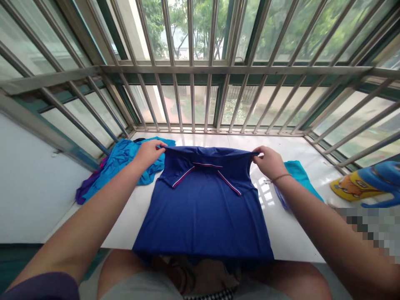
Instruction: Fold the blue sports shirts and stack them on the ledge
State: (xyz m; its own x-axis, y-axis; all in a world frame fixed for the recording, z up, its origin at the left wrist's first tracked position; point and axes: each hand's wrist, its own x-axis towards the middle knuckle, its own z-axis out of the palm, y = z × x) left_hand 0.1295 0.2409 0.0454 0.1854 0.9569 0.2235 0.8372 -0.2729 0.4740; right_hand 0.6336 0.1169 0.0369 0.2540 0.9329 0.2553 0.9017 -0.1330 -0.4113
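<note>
A dark blue shirt point(203, 216) lies spread on the white ledge, its sleeves folded inward so that their red and white trim slants across it. The lower end hangs over the front edge of the ledge. My left hand point(150, 153) pinches the far left corner of the shirt. At the far right corner, my right hand point(269, 161) pinches the fabric between thumb and fingers. Between the two hands the far edge is stretched in a nearly straight line, slightly raised.
Bright blue crumpled clothing point(109, 166) with purple pieces lies left on the white ledge point(125, 227). Folded teal cloth point(301, 179) rests behind my right forearm. A yellow and blue bottle point(359, 185) is at the far right. Metal window bars point(200, 70) enclose the back and sides.
</note>
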